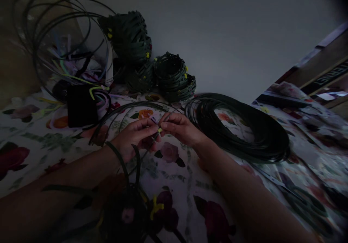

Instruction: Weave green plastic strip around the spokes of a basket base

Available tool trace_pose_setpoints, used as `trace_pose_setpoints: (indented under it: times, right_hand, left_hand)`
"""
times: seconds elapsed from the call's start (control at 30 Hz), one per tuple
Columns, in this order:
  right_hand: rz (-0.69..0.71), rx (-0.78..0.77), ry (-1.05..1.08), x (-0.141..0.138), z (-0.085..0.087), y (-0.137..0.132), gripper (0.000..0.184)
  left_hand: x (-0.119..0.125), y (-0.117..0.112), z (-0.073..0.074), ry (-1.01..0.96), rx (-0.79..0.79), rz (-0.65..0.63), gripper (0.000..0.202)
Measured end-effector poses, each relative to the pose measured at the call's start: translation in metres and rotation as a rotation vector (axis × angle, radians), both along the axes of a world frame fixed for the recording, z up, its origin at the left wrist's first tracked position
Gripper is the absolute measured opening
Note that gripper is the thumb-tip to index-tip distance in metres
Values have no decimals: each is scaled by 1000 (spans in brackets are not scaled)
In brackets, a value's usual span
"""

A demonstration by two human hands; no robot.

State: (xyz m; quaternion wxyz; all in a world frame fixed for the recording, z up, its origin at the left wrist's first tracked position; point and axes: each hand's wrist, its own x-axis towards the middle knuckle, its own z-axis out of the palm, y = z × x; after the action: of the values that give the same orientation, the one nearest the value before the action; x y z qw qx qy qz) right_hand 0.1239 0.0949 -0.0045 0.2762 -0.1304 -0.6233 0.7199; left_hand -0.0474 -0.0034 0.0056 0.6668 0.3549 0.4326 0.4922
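My left hand (pixel 136 136) and my right hand (pixel 181 129) meet above the flowered cloth, fingertips pinched close together. Between them is a small yellow tie (pixel 159 130) on a thin dark strip (pixel 152 144), which slants down from my fingers. Both hands are closed at this spot; the exact grip of each finger is hard to make out in the dim light. Below my left forearm sits a dark green woven piece (pixel 122 217) with loose strip ends sticking up. A yellow twisted tie (pixel 156 208) is fixed to its right side.
Several dark woven baskets (pixel 171 72) are stacked by the wall. A large coil of dark strip (pixel 272 138) lies right, with scissors (pixel 299 196) nearer me. At left are a black pouch (pixel 82 106), looped strips (pixel 35 36) and coloured scraps. Flowered cloth (pixel 179 185) covers the table.
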Motion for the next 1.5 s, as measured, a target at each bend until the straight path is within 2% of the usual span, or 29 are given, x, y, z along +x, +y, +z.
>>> trace_pose_setpoints:
  times: [0.17,0.43,0.77,1.0,1.13,1.3,1.5]
  right_hand:
    - [-15,58,-1,0,-1,0,18]
    - [-44,76,11,-3,-2,-2,20]
    - [-52,-3,-42,-2,-5,1,24]
    - [42,-68,-166,3,-2,2,22]
    - [41,-76,-212,4,0,3,18]
    - [-31,-87,-267,-1,5,-1,12]
    - [-169,-98,-207,-12,7,-13,8]
  left_hand:
    - [2,0,4,-43,-68,8,17]
    - [7,1,9,-19,-81,31,7]
    - [-1,3,-1,-70,-59,-5,14]
    - [0,6,-6,-39,-46,85,14]
    - [1,8,-10,-37,-76,143,15]
    - [1,9,-13,-39,-82,197,14]
    - [3,13,-9,-73,-136,269,10]
